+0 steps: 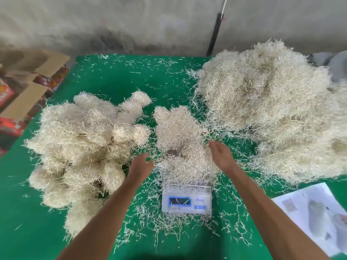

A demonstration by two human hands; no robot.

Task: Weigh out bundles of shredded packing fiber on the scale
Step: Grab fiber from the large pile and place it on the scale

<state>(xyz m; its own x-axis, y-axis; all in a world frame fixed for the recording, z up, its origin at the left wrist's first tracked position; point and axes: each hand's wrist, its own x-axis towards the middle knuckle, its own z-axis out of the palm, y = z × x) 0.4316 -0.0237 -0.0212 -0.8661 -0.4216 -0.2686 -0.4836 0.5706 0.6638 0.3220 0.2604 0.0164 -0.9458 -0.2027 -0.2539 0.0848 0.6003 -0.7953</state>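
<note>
Scale (186, 200) sits on green table (116, 81), display facing the person, digits unreadable. Bundle (185, 166) of shredded fiber lies on the scale pan, overhanging its edges and hiding the pan top. A small dark round patch shows in the fiber at the far side of the scale; cannot tell what it is.

Left hand (139, 166) just left of the scale, beside the bundle, fingers loosely curled, gripping nothing; whether the fingertips touch stray fibers is unclear. Right hand (221, 156) at the scale's right far corner, palm facing inward, fingers straight and relaxed, against or just beside the bundle's right edge, holding nothing. Bundle lies between the two hands.

Second clump (174, 124) beyond the scale, touching the bundle on it. Left of the scale: heap of rounded bundles (82, 145). Right of and beyond the scale: big loose pile (272, 109). Loose strands scattered all round the scale. Printed paper (315, 212) right of the scale near the table edge. Cardboard boxes (22, 94) far left of the scale, off the table. Dark pole (216, 34) against the wall beyond the scale
</note>
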